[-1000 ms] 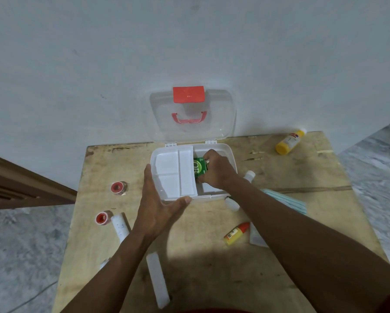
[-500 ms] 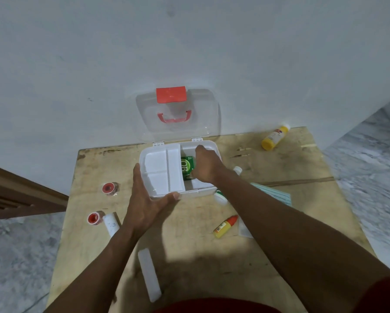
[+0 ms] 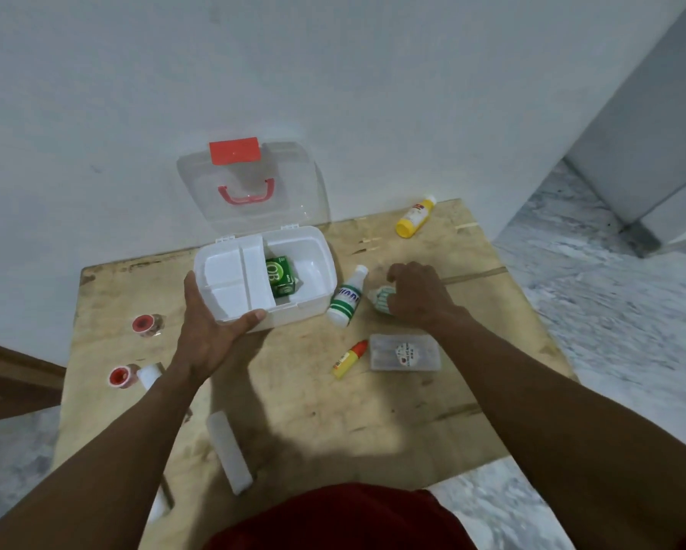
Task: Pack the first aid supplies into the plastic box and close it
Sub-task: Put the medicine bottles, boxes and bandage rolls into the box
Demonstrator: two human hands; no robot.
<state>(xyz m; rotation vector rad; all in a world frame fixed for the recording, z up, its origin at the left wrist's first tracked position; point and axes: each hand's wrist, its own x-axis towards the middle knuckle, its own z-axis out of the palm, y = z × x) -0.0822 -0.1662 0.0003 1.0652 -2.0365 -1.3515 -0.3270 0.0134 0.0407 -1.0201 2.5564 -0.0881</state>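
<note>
Two hands: our left hand is gripping the white plastic box steady; our right hand is curling round the pale striped bundle, which we should be lifting clear of the white green-banded bottle.

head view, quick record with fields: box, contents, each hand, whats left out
box: plastic box, lid open, leaning on the wall
contents: green carton in the open right section
left hand: grips the box's front left corner
right hand: grips a pale green packet on the table
left out: white bottle, yellow bottle, yellow tube, clear case, red tape rolls
</note>
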